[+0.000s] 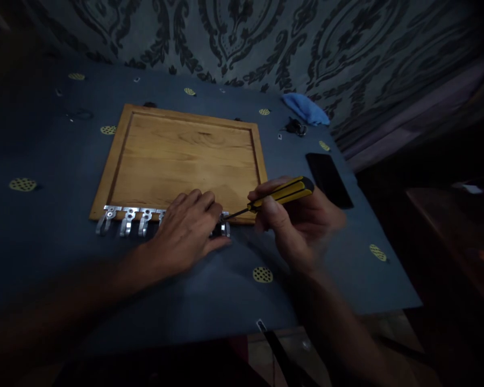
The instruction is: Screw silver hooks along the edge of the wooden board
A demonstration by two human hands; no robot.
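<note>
A wooden framed board (185,161) lies on the table with a metal hook rail (131,215) along its near edge. Several silver hooks hang off the rail toward me. My left hand (190,228) presses over the right part of the rail, its fingers bent around it and its thumb below; the hooks under it are hidden. In my right hand (296,226) is a yellow and black screwdriver (284,193). Its shaft slants down to the left, with the tip at the right end of the rail. Whether the tip sits in a screw is too dark to tell.
A black phone (329,180) lies on the blue patterned tablecloth (145,317) to the right. Behind it are a small dark object (296,127), possibly keys, and a blue cloth (306,109). A patterned wall covering (242,37) borders the table's far side.
</note>
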